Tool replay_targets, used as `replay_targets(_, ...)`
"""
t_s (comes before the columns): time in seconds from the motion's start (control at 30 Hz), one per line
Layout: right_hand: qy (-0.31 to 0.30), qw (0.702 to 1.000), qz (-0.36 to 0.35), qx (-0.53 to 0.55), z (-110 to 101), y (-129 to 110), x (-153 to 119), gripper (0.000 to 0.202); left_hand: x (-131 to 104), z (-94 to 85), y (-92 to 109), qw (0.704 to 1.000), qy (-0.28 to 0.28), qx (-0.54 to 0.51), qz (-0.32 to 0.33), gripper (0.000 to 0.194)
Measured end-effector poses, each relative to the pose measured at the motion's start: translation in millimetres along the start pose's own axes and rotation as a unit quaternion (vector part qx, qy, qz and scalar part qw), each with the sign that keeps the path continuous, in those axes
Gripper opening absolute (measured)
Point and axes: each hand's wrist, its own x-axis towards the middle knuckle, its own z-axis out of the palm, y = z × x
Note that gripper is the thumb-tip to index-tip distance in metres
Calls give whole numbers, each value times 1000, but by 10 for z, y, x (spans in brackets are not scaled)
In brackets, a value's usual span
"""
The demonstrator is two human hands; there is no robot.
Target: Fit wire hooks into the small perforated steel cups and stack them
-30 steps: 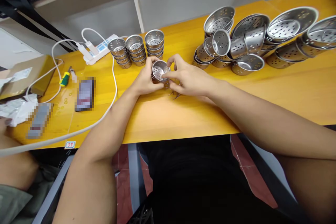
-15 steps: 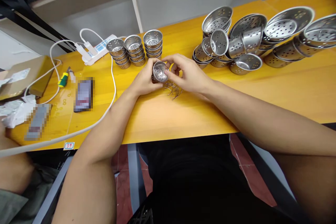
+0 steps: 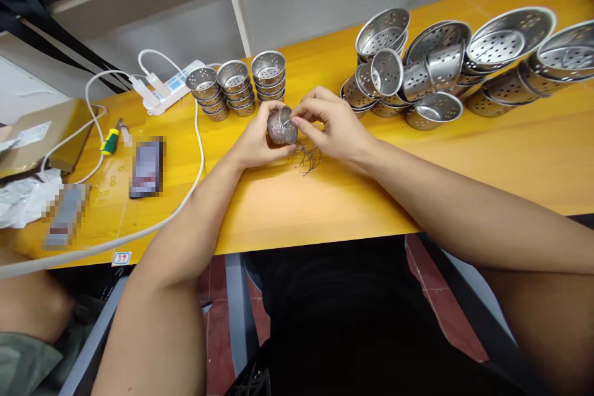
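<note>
A small perforated metal cup (image 3: 278, 131) is in my left hand (image 3: 253, 143), whose thumb and fingers wrap its side. The cup is tipped, with its holed surface turned toward me. My right hand (image 3: 333, 124) pinches a thin bent wire (image 3: 286, 123) between thumb and forefinger, against the cup; whether its end passes through a hole is too small to tell. Just below the right hand, several curved wires (image 3: 307, 159) lie loose on the yellow table (image 3: 297, 210).
Three stacks of perforated cups (image 3: 234, 80) stand behind my left hand. Larger perforated cups (image 3: 434, 110) crowd the back right. To the left are a power strip (image 3: 174, 86) with white cables, a phone (image 3: 146, 168), a green-yellow screwdriver (image 3: 110, 142), a cardboard box (image 3: 41, 139) and another person's arm (image 3: 32, 294).
The cup has turned in my left hand: its open mouth faced me before, and now its holed outside does. The wire in my right fingers now shows across it.
</note>
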Motion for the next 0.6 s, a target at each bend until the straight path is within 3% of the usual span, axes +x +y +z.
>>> replay_targets(0.23, -51, 998, 10, -36, -23, 100, 0, 43, 33, -38, -65, 996, 9, 93, 4, 91)
replay_targets(0.4, -92, 993, 23, -68, -80, 100, 9, 44, 76, -32, 48, 995, -6, 94, -31, 90)
replay_targets(0.6, -100, 992, 25, -68, -115, 99, 21, 48, 92, -30, 81, 995, -8, 88, -35, 91)
